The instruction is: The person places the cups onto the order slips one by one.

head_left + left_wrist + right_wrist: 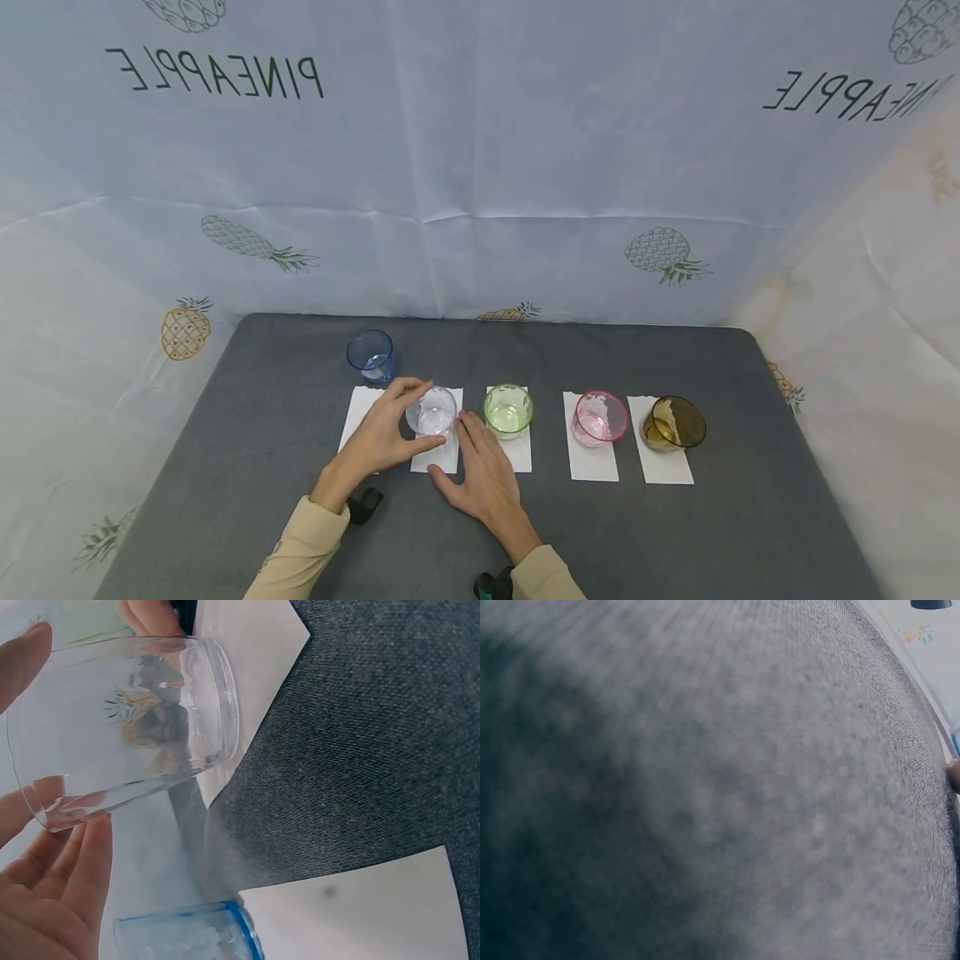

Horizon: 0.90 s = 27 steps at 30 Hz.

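Observation:
A clear glass [432, 412] stands on a white paper strip [435, 458]. My left hand [386, 429] holds this glass from its left, fingers at the far side and thumb at the near side. The left wrist view shows the clear glass [127, 720] large, with the fingers [86, 862] against its wall and the thumb by the rim. On the glass's right, my right hand [483, 475] lies flat with straight fingers, their tips close beside the glass; whether they touch it I cannot tell. A blurred grey cloth surface fills most of the right wrist view.
A blue glass [371, 356] stands behind the leftmost paper strip [358, 410]. To the right, green [507, 412], pink [600, 418] and amber [673, 423] glasses each stand on a paper strip. The grey tabletop [750, 517] meets a pineapple-print curtain [525, 167] at the back.

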{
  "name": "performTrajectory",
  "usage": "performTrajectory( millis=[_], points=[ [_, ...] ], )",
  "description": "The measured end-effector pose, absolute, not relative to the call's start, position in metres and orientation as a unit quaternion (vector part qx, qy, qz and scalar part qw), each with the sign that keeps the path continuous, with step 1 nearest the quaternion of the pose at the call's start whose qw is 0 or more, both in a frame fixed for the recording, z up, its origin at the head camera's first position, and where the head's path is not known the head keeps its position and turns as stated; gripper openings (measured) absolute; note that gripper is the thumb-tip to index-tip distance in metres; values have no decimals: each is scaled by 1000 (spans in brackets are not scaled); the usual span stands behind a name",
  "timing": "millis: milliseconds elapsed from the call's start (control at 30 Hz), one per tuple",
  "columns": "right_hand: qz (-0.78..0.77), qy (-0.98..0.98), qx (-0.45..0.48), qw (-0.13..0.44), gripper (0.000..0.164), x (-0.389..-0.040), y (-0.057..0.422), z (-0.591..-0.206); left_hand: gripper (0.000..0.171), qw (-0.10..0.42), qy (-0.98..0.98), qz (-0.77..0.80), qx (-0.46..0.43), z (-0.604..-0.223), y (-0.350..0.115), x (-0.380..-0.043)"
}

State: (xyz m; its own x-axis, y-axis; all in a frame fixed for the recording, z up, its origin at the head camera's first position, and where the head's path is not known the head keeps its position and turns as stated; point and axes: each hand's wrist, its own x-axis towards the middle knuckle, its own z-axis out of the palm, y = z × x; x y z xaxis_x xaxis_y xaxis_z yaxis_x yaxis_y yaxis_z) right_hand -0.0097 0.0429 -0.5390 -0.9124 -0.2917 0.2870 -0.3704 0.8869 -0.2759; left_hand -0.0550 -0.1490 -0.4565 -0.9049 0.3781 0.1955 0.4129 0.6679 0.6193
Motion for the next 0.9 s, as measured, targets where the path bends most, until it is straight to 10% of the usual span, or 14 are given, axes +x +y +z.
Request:
performTrajectory(
  millis=[900],
  points=[
    [175,-958,169,151,77,-7,41,-540,84,12,-914,-356,-194,-458,-148,-55]
  ],
)
